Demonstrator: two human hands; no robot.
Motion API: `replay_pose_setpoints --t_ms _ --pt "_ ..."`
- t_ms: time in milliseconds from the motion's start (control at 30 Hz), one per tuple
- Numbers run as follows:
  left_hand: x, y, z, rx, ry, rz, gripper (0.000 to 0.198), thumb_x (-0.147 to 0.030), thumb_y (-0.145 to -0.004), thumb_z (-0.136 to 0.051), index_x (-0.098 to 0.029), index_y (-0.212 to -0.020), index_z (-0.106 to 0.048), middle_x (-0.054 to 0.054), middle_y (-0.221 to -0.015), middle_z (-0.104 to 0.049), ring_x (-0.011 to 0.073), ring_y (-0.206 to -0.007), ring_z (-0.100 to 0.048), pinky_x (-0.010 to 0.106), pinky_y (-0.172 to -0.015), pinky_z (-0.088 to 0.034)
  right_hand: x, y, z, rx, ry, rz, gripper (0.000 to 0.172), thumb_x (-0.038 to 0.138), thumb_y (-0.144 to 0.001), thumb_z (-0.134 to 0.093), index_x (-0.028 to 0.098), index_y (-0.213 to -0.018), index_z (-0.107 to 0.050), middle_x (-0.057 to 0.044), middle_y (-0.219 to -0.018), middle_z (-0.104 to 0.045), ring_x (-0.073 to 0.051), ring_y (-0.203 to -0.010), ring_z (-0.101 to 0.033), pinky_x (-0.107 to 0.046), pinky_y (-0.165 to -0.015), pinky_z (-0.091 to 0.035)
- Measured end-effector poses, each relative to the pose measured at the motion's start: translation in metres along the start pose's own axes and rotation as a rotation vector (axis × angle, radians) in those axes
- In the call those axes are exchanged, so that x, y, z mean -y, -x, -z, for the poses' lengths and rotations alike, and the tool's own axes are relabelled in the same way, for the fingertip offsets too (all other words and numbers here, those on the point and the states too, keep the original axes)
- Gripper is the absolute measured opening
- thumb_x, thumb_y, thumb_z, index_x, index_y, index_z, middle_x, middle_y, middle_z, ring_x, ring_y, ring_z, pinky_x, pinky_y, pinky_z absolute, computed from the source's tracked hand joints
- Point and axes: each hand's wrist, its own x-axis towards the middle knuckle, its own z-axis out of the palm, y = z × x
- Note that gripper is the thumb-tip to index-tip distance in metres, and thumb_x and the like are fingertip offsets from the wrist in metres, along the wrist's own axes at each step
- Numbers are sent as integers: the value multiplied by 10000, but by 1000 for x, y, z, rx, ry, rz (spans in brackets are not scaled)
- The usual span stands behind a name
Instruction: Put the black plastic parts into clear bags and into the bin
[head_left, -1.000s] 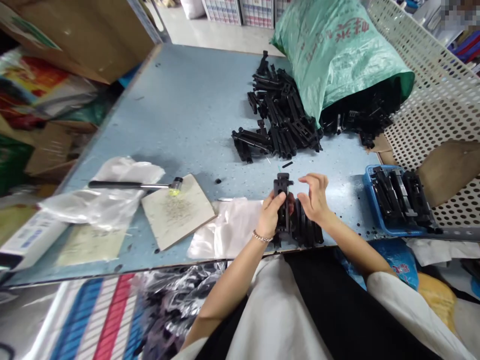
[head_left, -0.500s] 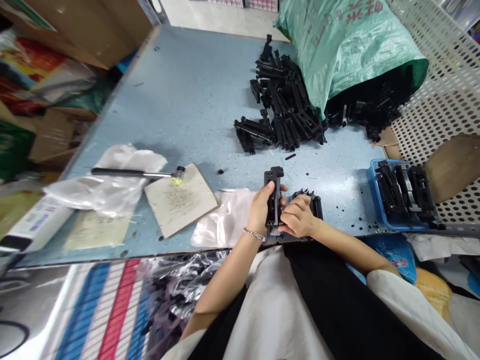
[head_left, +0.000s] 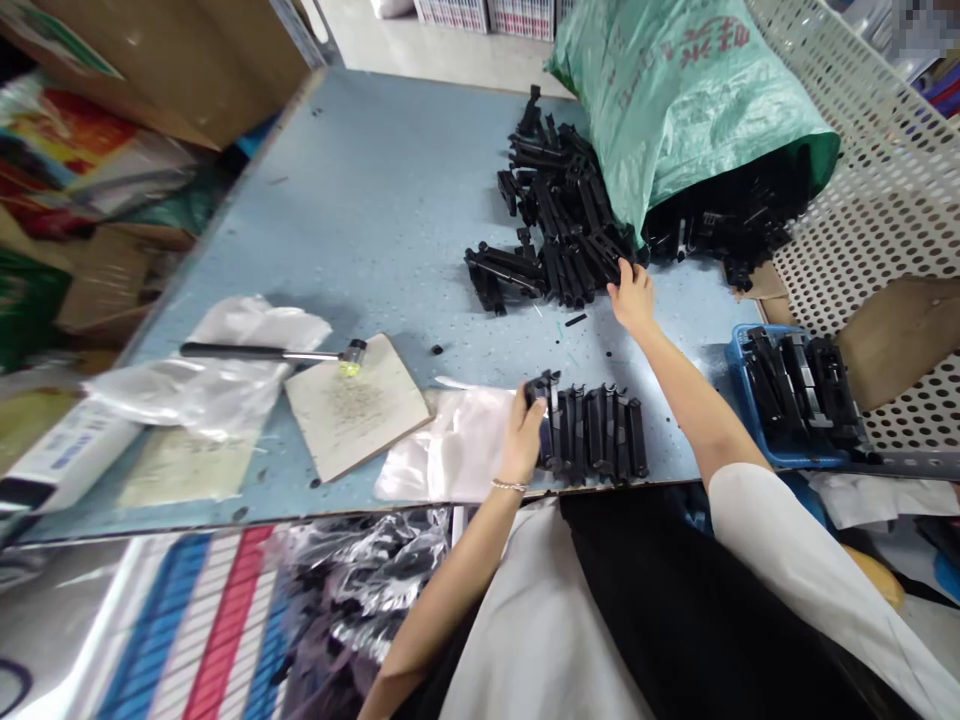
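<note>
A row of black plastic parts (head_left: 600, 430) stands side by side at the near edge of the blue table (head_left: 375, 220). My left hand (head_left: 523, 435) rests against the leftmost part of that row, fingers curled on it. My right hand (head_left: 632, 292) is stretched out to the loose pile of black plastic parts (head_left: 555, 230), its fingers touching the pile's near edge. Whether it has hold of a part is hidden by the hand.
A green woven sack (head_left: 675, 100) spills more black parts at the back right. A blue tray (head_left: 795, 400) holds finished parts on the right. A small hammer (head_left: 270, 353), a board (head_left: 356, 410) and clear plastic bags (head_left: 450, 450) lie at the left. White perforated bin (head_left: 885, 180) stands right.
The part held upright in both hands has been set down at the left end of the row. My right hand has left it and reached forward to the pile.
</note>
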Motion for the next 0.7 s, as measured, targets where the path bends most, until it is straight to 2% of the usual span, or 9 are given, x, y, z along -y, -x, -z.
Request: replay_pose_setpoints --t_ms 67,133,233,333,433,500,600,667,700 --pt "6 3 -16 2 -37 -2 537 -454 -915 -572 -233 -1403 -532 79 -1604 -448 260 -1528 -348 431 -1281 -233 -6 -10 -6 6 48 6 515 256 -1009 -496 181 -1513 -421 -218 -1397 -502 -381 -1277 -445 -546 -1030 -386" --pt "9 1 -22 27 -9 -2 580 -458 -922 -583 -244 -1455 -499 61 -1647 -381 240 -1552 -296 397 -1295 -176 -14 -13 -7 12 12 61 482 219 -996 -501 169 -1475 -473 -205 -1315 -560 -363 -1247 -464 -536 -1032 -390" --pt "15 -3 -15 30 106 12 544 -474 -901 -628 -227 -1384 -578 95 -1568 -495 265 -1513 -375 425 -1280 -229 -30 -13 -4 -4 -173 74 432 234 -998 -481 118 -1413 -511 -202 -1255 -599 -323 -1194 -507 -524 -1054 -395" --pt "22 -3 -9 29 -6 -79 514 -457 -885 -647 -171 -1312 -633 173 -1438 -587 318 -1438 -468 513 -1251 -285 -46 1 6 -44 -455 -17 414 277 -1022 -406 132 -1403 -480 -172 -1229 -620 -269 -1074 -574 -488 -1000 -463" --pt "14 1 -15 42 -232 -306 499 -429 -887 -637 -150 -1300 -636 215 -1466 -530 348 -1462 -409 565 -1254 -250 -45 45 23 -95 -623 22 424 343 -1038 -365 193 -1429 -432 -133 -1208 -626 -245 -993 -598 -458 -917 -516" --pt "-5 2 -25 60 -212 -372 535 -453 -880 -655 -174 -1334 -607 206 -1501 -496 346 -1491 -358 566 -1254 -244 -31 92 38 -193 -585 121 429 376 -1030 -417 218 -1428 -441 -137 -1256 -601 -267 -1071 -577 -477 -940 -501" --pt "-46 0 -35 133 199 -249 654 -540 -861 -679 -258 -1423 -500 151 -1456 -544 295 -1349 -538 493 -1122 -453 -3 164 58 -205 -438 416 398 324 -1012 -504 272 -1406 -490 -121 -1181 -624 -273 -1026 -567 -478 -909 -484" --pt "-72 -1 -36 201 500 -97 672 -568 -833 -704 -287 -1407 -496 100 -1289 -639 214 -1020 -696 368 -865 -584 9 197 69 -155 -425 704 411 330 -990 -566 316 -1397 -509 -87 -1124 -621 -256 -991 -571 -450 -889 -481" --pt "-81 0 -34 240 597 -35 666 -559 -809 -733 -277 -1376 -525 71 -1166 -672 166 -837 -697 308 -730 -582 12 205 74 -133 -443 792 427 362 -984 -577 321 -1403 -505 -81 -1112 -608 -253 -989 -571 -444 -885 -483"
